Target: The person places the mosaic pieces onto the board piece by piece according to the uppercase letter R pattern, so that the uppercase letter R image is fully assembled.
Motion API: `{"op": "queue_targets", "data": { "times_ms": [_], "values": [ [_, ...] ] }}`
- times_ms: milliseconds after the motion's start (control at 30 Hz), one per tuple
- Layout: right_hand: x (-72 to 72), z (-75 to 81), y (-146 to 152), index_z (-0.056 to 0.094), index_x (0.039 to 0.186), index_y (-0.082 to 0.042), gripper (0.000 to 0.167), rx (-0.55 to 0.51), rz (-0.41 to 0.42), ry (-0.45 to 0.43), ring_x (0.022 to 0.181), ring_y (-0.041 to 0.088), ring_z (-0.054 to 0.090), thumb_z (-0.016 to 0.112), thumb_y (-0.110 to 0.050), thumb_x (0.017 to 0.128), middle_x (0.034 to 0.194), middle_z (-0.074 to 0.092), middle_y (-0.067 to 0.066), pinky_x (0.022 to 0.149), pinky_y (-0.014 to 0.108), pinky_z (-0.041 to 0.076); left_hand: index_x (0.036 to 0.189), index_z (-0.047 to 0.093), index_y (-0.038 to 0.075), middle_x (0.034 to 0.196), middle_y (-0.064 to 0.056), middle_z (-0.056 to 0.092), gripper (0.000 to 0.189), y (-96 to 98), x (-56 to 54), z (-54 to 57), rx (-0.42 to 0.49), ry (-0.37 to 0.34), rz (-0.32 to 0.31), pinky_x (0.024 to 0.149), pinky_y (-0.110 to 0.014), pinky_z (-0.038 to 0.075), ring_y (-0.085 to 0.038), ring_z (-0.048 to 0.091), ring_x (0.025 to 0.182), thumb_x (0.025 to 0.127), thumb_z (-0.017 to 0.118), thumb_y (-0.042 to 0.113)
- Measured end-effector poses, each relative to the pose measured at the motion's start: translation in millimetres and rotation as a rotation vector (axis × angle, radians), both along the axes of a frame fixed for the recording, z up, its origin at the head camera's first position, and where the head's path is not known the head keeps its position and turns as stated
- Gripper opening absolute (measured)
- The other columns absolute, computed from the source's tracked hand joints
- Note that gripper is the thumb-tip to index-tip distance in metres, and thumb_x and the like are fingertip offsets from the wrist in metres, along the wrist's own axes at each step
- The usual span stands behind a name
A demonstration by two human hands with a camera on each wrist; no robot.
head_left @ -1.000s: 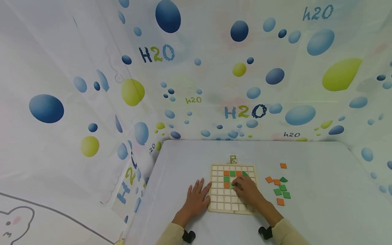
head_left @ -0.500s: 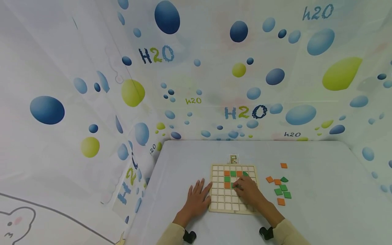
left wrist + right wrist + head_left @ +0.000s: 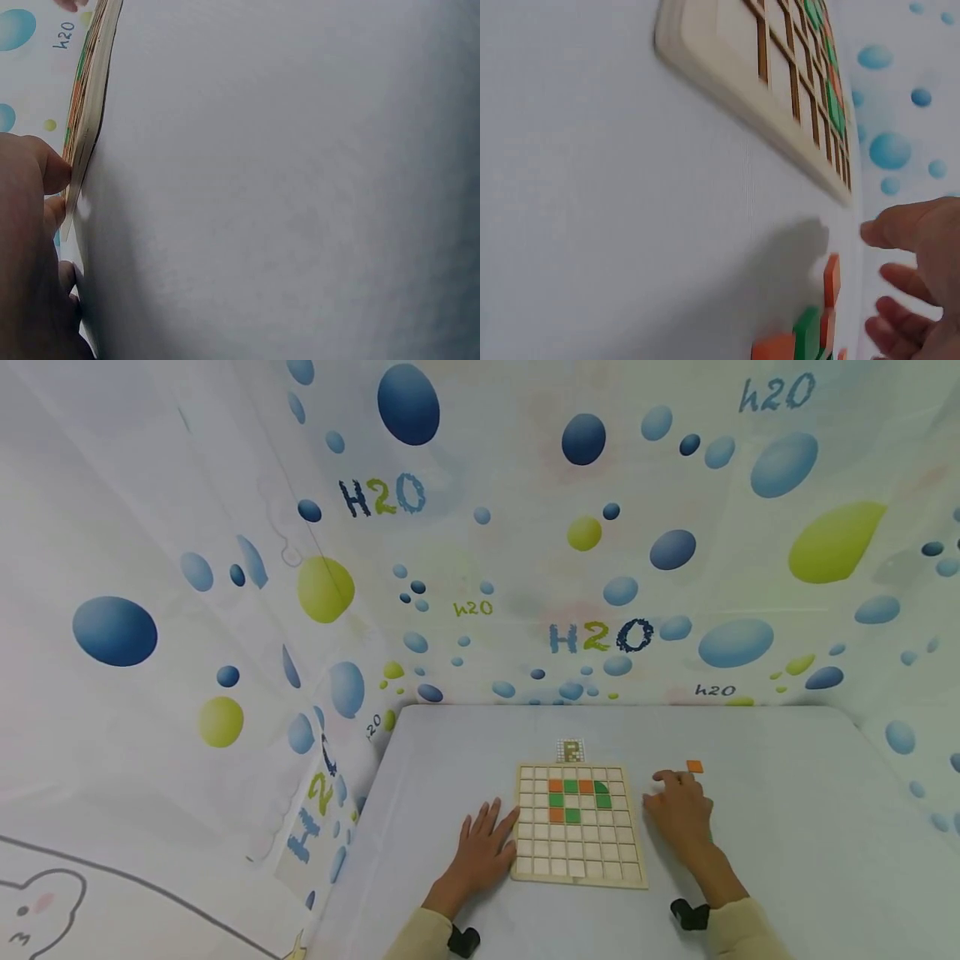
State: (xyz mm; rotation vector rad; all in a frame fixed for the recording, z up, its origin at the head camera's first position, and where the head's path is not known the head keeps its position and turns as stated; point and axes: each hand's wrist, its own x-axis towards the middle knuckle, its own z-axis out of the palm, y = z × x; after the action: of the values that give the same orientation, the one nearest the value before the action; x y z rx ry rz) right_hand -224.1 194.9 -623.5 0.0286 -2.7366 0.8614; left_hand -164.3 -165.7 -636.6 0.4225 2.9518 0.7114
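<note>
A square wooden grid board [image 3: 536, 852] lies on the table, with orange and green tiles seated in its upper cells, among them a rounded green tile [image 3: 602, 787] and a green square tile [image 3: 572, 816]. My left hand [image 3: 480, 850] rests at the board's left edge, fingers spread; in the left wrist view its fingertips [image 3: 56, 172] touch the board's side. Right of the board, my right hand [image 3: 681, 814] hovers over the loose tiles, thumb and fingers apart with nothing between them. The right wrist view shows an orange tile [image 3: 832, 279] and a green tile [image 3: 807, 332] below it.
A small printed pattern card [image 3: 572, 750] lies behind the board. One orange tile [image 3: 694, 767] sits just beyond my right hand, which hides most other loose tiles in the head view. A patterned wall sheet [image 3: 517, 552] rises behind the table.
My right hand has left the green tile in its cell and moved right, off the board to over the loose tiles. My left hand has stayed put.
</note>
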Motion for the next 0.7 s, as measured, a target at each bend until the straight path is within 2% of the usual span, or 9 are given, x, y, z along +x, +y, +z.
{"op": "queue_targets", "data": {
  "times_ms": [100, 267, 500, 700],
  "values": [
    [3.5, -2.5, 14.1, 0.066, 0.121, 0.003, 0.034, 0.037, -0.016, -0.076, 0.108, 0.054, 0.056, 0.072, -0.018, 0.095, 0.123, 0.059, 0.034, 0.08, 0.068, 0.04, 0.164, 0.041, 0.022, 0.173, -0.016, 0.028, 0.058, -0.6, 0.3, -1.2, -0.003, -0.004, 0.001, 0.123, -0.071, 0.016, -0.042, 0.022, 0.16, 0.107, 0.042, 0.031],
    [5.1, -5.0, 27.6, 0.067, 0.122, 0.0, 0.026, 0.075, 0.029, -0.168, 0.107, 0.052, 0.055, 0.07, -0.013, 0.099, 0.121, 0.061, 0.031, 0.078, 0.065, 0.04, 0.164, 0.04, 0.022, 0.174, -0.016, 0.027, 0.058, -0.7, 1.0, -0.6, 0.005, -0.01, 0.001, 0.123, -0.07, 0.015, -0.042, 0.021, 0.161, 0.107, 0.041, 0.031],
    [0.3, -5.6, 31.7, 0.067, 0.123, 0.0, 0.029, 0.076, 0.044, -0.183, 0.108, 0.053, 0.056, 0.072, -0.012, 0.097, 0.123, 0.06, 0.032, 0.078, 0.065, 0.042, 0.163, 0.042, 0.02, 0.172, -0.02, 0.029, 0.057, -0.1, 1.7, -3.4, 0.062, 0.024, -0.001, 0.121, -0.073, 0.014, -0.046, 0.022, 0.159, 0.106, 0.045, 0.029],
    [-3.6, -4.9, 30.3, 0.065, 0.125, 0.001, 0.028, 0.06, 0.076, -0.187, 0.111, 0.054, 0.055, 0.067, -0.008, 0.099, 0.125, 0.059, 0.032, 0.08, 0.067, 0.041, 0.164, 0.04, 0.021, 0.174, -0.016, 0.026, 0.058, -0.7, 0.4, 0.3, 0.005, -0.017, 0.003, 0.124, -0.07, 0.014, -0.042, 0.02, 0.161, 0.107, 0.041, 0.031]
  ]
}}
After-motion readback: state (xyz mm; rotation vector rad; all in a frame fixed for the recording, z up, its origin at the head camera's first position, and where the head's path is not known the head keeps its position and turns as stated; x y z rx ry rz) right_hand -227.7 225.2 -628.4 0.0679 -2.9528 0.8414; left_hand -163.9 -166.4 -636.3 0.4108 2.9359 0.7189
